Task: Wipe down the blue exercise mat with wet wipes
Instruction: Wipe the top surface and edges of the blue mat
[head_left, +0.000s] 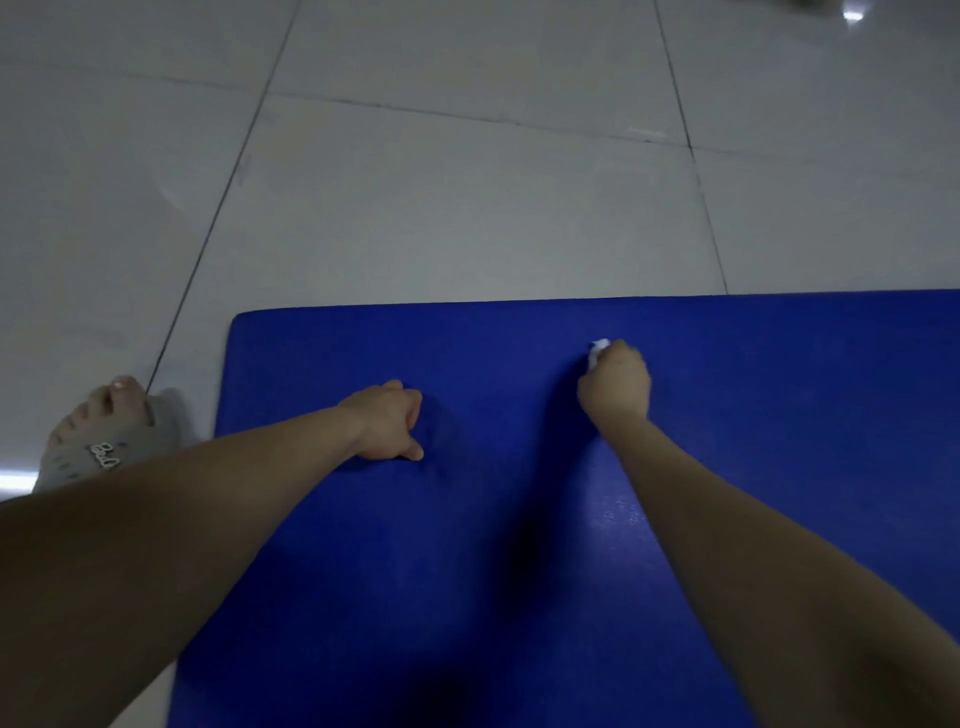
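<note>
Head view: the blue exercise mat (519, 545) lies flat on the pale tiled floor (467, 182). It fills the frame from 3 o'clock down through 6 to about 8, and its rounded far corner sits just left of centre.

Your left hand (387, 421) is on the mat a little toward 8 o'clock from centre. It is clenched, knuckles down and thumb sticking out, with nothing visible inside it. The mat dimples around it, so it looks planted there as a prop, taking your weight and pinning the mat so it does not slide on the smooth tiles.

Your right hand (615, 384) is toward 3 o'clock from centre, also on the mat, with its fingers curled round a bunched wet wipe (597, 349). Only a small white tuft shows at the hand's 11 o'clock side. Balling the wipe like this gives you a firm pad to press with, though little of it can be touching the surface.

The hand is near the far edge, so you appear to be working the strip along 12 o'clock. The surface at 5 o'clock of that hand shows a faint sheen, possibly damp, but I cannot tell how much has been wiped.

Your foot in a grey slipper (111, 431) rests on the floor at 9 o'clock, just off the mat's left edge.
</note>
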